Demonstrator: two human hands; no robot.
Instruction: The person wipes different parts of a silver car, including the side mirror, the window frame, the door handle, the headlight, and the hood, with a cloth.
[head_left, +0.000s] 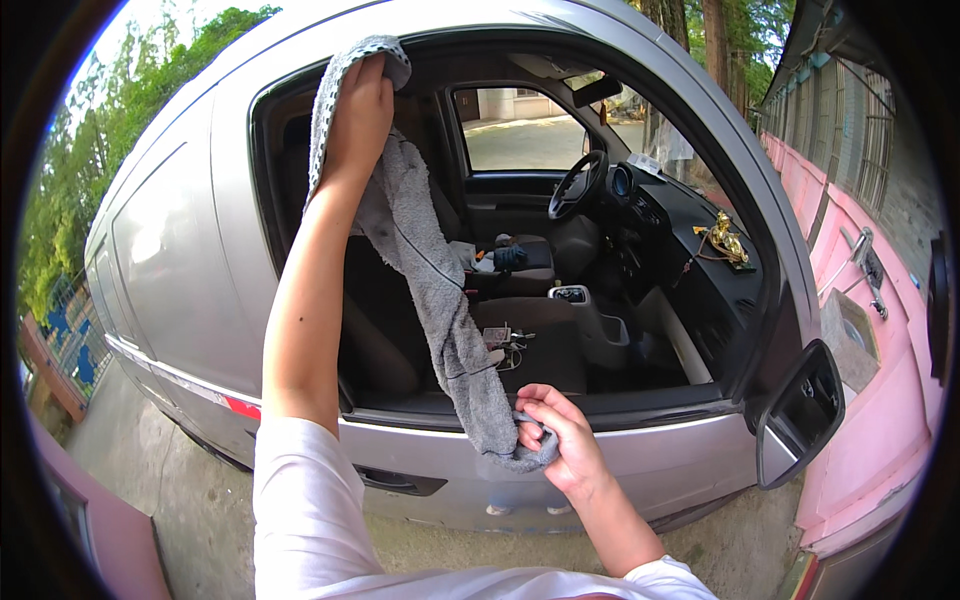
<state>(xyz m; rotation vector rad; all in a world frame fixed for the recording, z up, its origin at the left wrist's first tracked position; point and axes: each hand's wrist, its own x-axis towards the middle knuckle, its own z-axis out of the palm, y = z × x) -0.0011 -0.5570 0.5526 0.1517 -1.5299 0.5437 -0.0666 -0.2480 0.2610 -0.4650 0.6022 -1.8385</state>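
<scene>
A long grey terry towel hangs slantwise across the front side window of a silver van. High up, my left hand holds the towel's upper part at the top rear corner of the black window frame. The cloth wraps over its fingertips and hides them. Near the lower window sill, my right hand grips the towel's other end, which loops around its fingers. Between the two hands the towel looks loosely twisted. I cannot tell whether glass fills the window.
The side mirror juts out at the lower right. Inside are a steering wheel, seats with small items and cables, and a gold ornament on the dashboard. A pink wall stands to the right. The door handle sits below the window.
</scene>
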